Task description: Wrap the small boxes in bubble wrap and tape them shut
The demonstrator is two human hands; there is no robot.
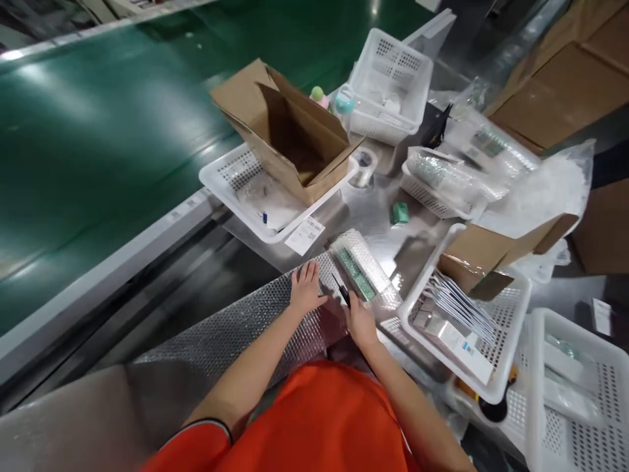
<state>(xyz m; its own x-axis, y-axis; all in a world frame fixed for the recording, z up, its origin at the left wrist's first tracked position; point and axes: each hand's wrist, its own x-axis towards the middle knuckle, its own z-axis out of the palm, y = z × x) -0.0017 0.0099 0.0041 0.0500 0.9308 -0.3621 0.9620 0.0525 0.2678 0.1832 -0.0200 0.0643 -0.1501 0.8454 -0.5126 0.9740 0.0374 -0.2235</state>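
- Metal worktop (378, 213) under the fingers; green belt (122, 137) ahead and left of them.
- Left hand (305, 295): fingers spread open on bubble wrap (260, 321), which extends left of them.
- Right hand (362, 322): fingers closed round a cutter (346, 296).
- Wrapped pack (358, 272) just beyond those fingers.

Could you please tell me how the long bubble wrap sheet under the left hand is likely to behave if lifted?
The bubble wrap sheet would probably sag and flop, being long and thin. It is likely light for its size, as it looks see-through and covered in small bubbles. Its shiny film may feel slippery.
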